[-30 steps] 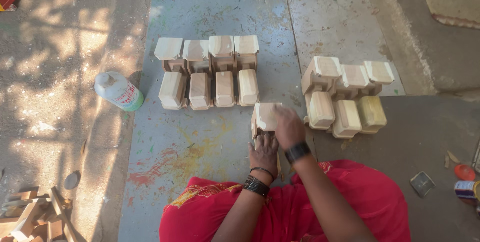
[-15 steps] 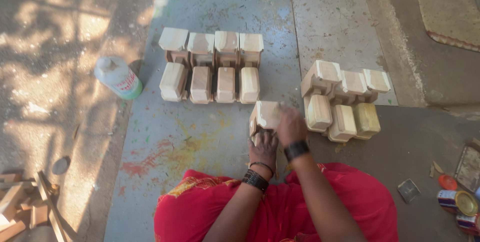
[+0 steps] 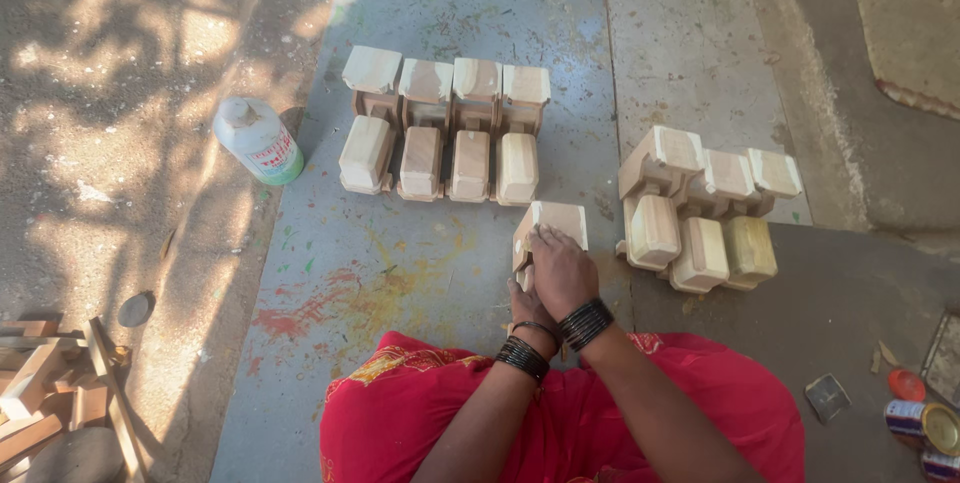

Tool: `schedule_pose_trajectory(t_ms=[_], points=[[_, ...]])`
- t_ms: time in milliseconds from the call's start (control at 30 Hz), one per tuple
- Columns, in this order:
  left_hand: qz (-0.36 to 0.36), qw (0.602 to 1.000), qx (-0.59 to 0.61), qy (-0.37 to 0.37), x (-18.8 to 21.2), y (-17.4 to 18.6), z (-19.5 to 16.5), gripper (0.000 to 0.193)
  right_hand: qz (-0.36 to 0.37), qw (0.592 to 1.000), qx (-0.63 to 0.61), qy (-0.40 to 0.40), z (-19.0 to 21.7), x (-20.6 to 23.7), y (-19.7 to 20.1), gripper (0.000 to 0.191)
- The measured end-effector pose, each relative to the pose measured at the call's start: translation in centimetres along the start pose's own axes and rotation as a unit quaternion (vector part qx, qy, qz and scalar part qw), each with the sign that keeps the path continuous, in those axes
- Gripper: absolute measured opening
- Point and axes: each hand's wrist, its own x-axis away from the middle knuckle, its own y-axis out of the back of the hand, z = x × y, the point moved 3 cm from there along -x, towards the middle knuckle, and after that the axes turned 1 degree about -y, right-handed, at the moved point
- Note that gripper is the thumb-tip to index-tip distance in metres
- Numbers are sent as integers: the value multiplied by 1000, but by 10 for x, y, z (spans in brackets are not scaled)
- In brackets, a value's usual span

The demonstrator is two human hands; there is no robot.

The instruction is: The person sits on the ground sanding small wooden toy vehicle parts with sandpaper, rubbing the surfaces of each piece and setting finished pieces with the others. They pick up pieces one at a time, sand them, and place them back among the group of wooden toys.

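Observation:
A pale carved wooden piece (image 3: 550, 226) stands on the grey floor just in front of my knees. My right hand (image 3: 562, 271) lies over its near side and grips it. Tucked under the right hand, my left hand (image 3: 526, 301) touches the piece's lower part; how its fingers close is hidden. Both wrists wear black bangles. Beyond, a row of several similar wooden pieces (image 3: 445, 128) lies side by side. A second group of three pieces (image 3: 705, 208) sits to the right.
A white plastic bottle with a green base (image 3: 259, 140) lies at the left. Wood scraps (image 3: 55, 393) pile up at the bottom left. Small tins (image 3: 925, 428) and a lid sit at the bottom right. A mat (image 3: 915, 38) lies far right. Red cloth covers my lap.
The view has shifted slightly. My hands stay on the same wooden piece, which remains in its place in front of me.

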Motion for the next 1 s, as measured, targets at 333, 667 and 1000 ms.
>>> schedule_pose_trajectory(t_ms=[333, 667, 1000], points=[[27, 999, -27, -12, 7, 12, 1, 74, -34, 999, -35, -9, 13, 0, 17, 44], [35, 998, -40, 25, 17, 36, 44, 63, -10, 985, -36, -170, -25, -22, 61, 36], [-207, 975, 30, 70, 62, 62, 14, 32, -39, 785, -525, -327, -114, 149, 40, 28]])
